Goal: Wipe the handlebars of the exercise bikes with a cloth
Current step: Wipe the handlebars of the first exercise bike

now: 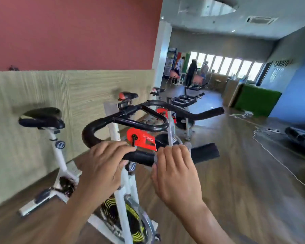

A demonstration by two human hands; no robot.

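Note:
A white exercise bike (125, 187) stands right in front of me, with black handlebars (155, 127). My left hand (102, 164) is closed over the near grip bar (142, 158), fingers on top and thumb underneath. Just to its right, my right hand (176, 173) wraps the same bar with a grey cloth (188, 144). Only small edges of the cloth show at my fingertips and thumb. The bar's foam end (205, 152) sticks out past my right hand. The far grip (209, 112) is bare.
The bike's black saddle (40, 118) is at the left, near the wall. More bikes (183, 100) line up behind. A white cable (271, 152) runs across the wooden floor. A dark machine (301, 138) sits at the right edge. A green block (257, 101) and people (192, 71) are far back.

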